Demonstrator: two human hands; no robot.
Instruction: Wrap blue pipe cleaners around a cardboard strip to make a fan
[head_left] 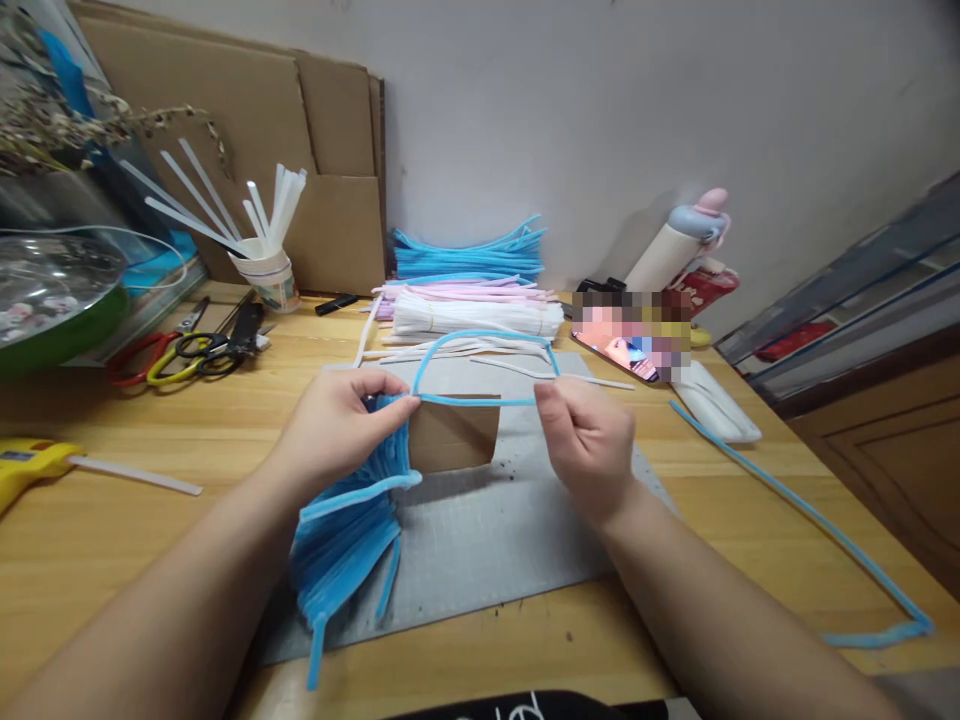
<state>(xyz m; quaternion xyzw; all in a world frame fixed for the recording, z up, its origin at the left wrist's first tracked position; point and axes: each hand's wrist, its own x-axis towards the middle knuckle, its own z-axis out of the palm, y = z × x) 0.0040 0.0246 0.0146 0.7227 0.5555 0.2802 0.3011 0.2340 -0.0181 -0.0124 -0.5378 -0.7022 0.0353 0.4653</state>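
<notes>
My left hand pinches a blue pipe cleaner between thumb and forefinger, at the edge of a piece of brown cardboard. Blue pipe cleaners are packed side by side over the cardboard's left part, below my left hand, with a few ends hanging loose. To the right, my right hand is closed in a fist on the same pipe cleaner, which runs straight between the hands and also loops up behind them. A grey mat lies beneath.
Bundles of blue and white pipe cleaners lie by the wall. A phone, a bottle and a bent blue pipe cleaner are on the right. Left are scissors, a cup of glue sticks and a yellow glue gun.
</notes>
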